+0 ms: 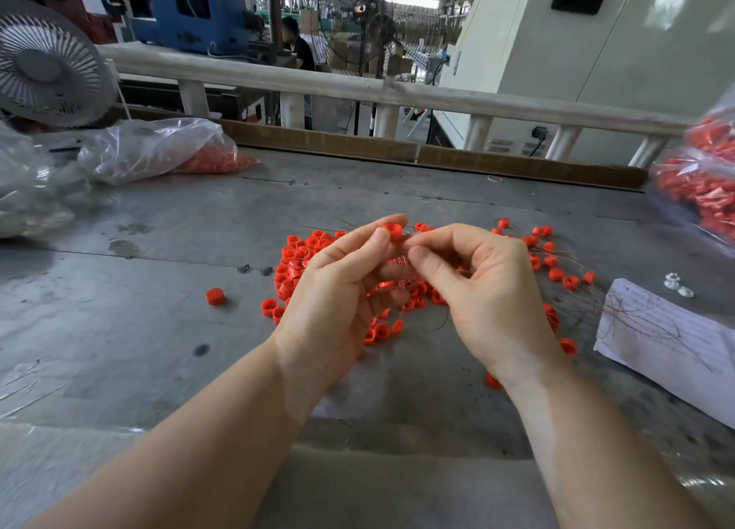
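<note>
Left hand (338,286): pinching one red cap (394,231) in the fingers, raised just above the pile of caps (302,258)
Right hand (489,290): fingers narrowed on thin wire (399,261) beside that cap
Done: seemingly a fair batch, going by wired caps (557,266) right of the pile
Remaining: most of the pile, probably
Bench (159,290): grey, scuffed; bags of caps (159,146) far left of the pile, paper sheet (668,341) right
Room: workshop, fan (43,63) behind-left of the pile

Fan (47,63), plastic bag (159,150), paper sheet (668,341)
</note>
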